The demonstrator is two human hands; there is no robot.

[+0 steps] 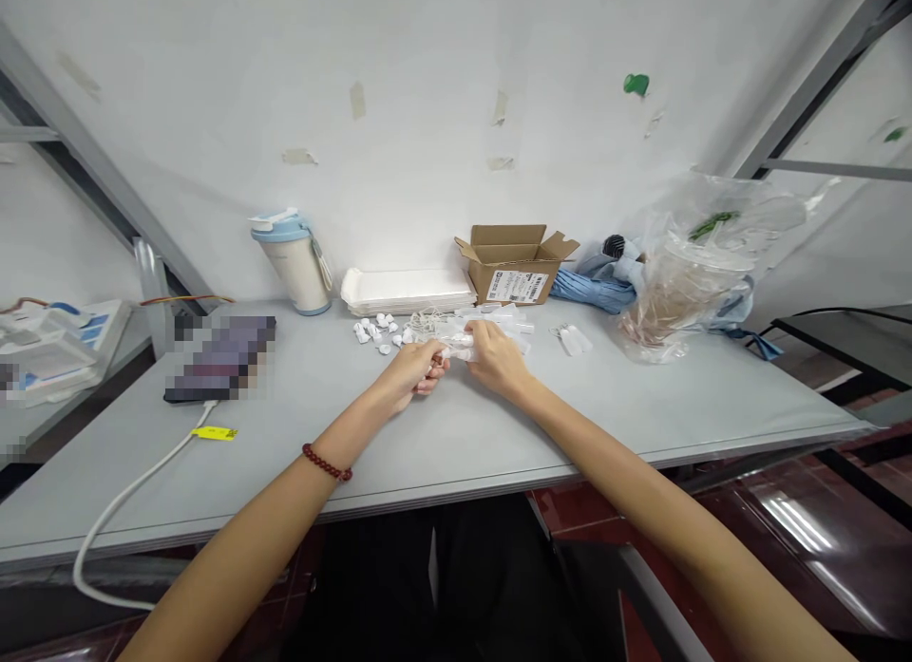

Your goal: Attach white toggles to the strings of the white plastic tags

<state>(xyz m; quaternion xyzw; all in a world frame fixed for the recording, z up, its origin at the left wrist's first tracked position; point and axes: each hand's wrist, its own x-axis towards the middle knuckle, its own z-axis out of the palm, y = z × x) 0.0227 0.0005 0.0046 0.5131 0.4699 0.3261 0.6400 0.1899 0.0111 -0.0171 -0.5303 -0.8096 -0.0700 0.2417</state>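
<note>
Lying at the left of the desk, a dark phone is joined to a white cable, on which a yellow tag is carried; its print cannot be read. The faint mark on the tumbler is also too small to read. Small white pieces are scattered before the white trays. Beside them, a small whitish piece is held between both hands: its left end is pinched by the left hand, the grip closed on it, and its right side is clamped under the fingers of the right hand. It would best be steadied by one hand while light, even pressure is applied by the other, so that thin plastic is not creased. Barcodes are printed on the label of the open cardboard box, but no brand can be made out. Clear tags are set farther right, near a plastic bag.
</note>
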